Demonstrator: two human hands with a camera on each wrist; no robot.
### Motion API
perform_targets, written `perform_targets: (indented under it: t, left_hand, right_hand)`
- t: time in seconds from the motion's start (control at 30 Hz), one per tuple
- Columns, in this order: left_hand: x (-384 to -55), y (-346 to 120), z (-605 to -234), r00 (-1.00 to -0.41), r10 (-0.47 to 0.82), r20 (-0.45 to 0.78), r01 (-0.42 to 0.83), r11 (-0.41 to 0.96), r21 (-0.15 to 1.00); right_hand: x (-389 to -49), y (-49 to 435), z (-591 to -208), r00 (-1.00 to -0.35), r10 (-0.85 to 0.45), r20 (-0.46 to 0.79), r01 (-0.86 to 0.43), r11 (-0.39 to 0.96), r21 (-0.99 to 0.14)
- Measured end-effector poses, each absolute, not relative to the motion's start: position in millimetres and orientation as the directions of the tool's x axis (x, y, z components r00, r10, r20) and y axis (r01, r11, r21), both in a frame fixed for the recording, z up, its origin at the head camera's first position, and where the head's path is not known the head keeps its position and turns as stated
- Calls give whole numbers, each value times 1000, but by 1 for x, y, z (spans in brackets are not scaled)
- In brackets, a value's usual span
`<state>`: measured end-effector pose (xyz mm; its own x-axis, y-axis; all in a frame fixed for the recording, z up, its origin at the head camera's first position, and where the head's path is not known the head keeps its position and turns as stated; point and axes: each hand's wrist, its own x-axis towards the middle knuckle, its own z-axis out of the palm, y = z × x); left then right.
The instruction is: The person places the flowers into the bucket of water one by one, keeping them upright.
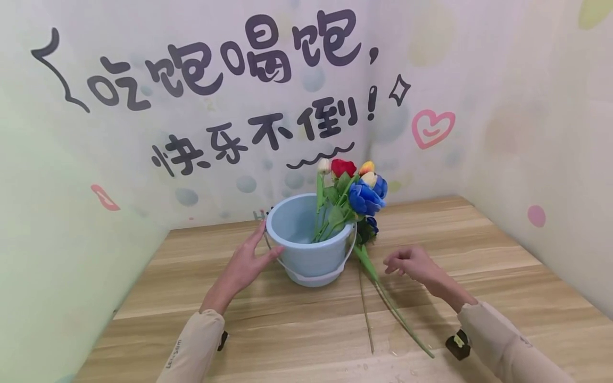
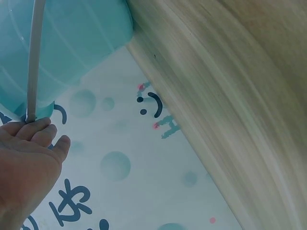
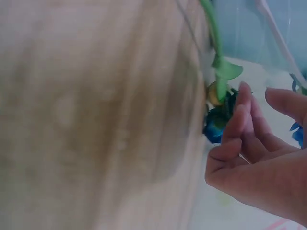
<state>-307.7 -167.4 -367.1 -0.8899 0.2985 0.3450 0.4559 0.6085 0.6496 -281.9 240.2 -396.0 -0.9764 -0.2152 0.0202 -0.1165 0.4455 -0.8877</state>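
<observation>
Nearest the viewer, two beige sleeves (image 1: 196, 340) reach in over a wood-grain table (image 1: 287, 330); a small dark object (image 1: 458, 346) sits beneath the right cuff. A thin brown stem (image 1: 366, 311) and a thicker green stem (image 1: 401, 316) lie on the table, their lower ends toward the viewer. Right hand (image 1: 421, 264): just right of the green stem, apart from it; fingers loosely bent, thumb a little away from them, holding nothing. Left hand (image 1: 244, 266): at the left side of a light blue bucket (image 1: 313, 263), thumb and forefinger spread wide, tips touching the outside near the rim; the left wrist view shows other fingertips close to the handle (image 1: 318, 279), contact with it unclear. Bucket stands upright on the table, handle hanging down across its front. Inside, stems lean to the right side, with a white bud (image 1: 323, 166), a red flower (image 1: 344, 167) and green leaves (image 1: 337, 216). Blue flower (image 1: 366, 199) and yellow-orange flower (image 1: 366, 167) overlap at the right rim; cannot tell which stems carry them. A darker blue bloom (image 1: 372, 225) shows low, outside the bucket. Farthest: pale wall covering (image 1: 517, 106), dark lettering (image 1: 268, 50), pink smiling heart (image 1: 433, 132).
</observation>
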Motion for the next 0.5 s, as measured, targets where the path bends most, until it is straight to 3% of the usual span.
perform_targets:
  t: [0.5]
  left_hand:
    - [-309,-167,-368,-891,303,340,455,603,655]
  right_hand:
    - [-277,242,-415,-943,-317,-99,-22,358,-933]
